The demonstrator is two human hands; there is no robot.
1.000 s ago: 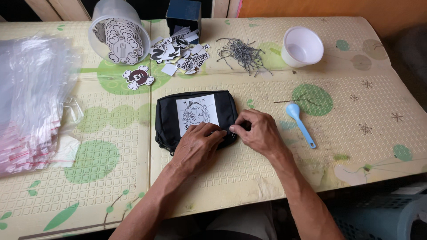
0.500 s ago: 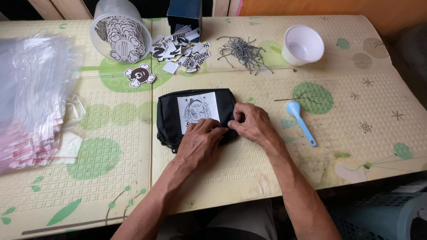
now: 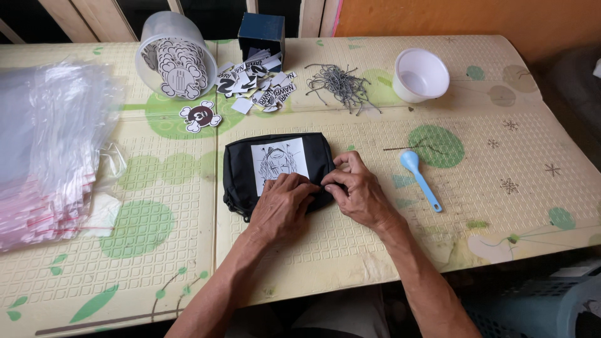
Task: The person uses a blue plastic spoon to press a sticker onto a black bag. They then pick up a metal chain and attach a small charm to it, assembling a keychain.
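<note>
A view from above of two bare hands working on a small black pouch (image 3: 275, 168) that lies flat on a cream surface (image 3: 156, 263) patterned with green spots. A white label with a black line drawing (image 3: 280, 163) sits on top of the pouch.

The left hand (image 3: 280, 209) rests on the pouch's near edge, its fingers (image 3: 294, 186) curled together and pressing on the fabric just below the label. The right hand (image 3: 357, 191) touches the pouch's near right corner, fingers pinched together on the edge, meeting the left hand's fingertips.

Compared with a moment ago, both hands have stayed on that same near edge and the pouch has barely shifted, so the work there seems to be continuing rather than finished.

Right of the pouch lies a light blue plastic spoon (image 3: 421, 180). Beyond the pouch are a heap of black-and-white stickers (image 3: 256, 84), a tipped clear tub of stickers (image 3: 172, 56), a tangle of thin grey ties (image 3: 341, 84) and a white bowl (image 3: 421, 75). Well left of the pouch is a stack of clear plastic bags (image 3: 47, 150).
</note>
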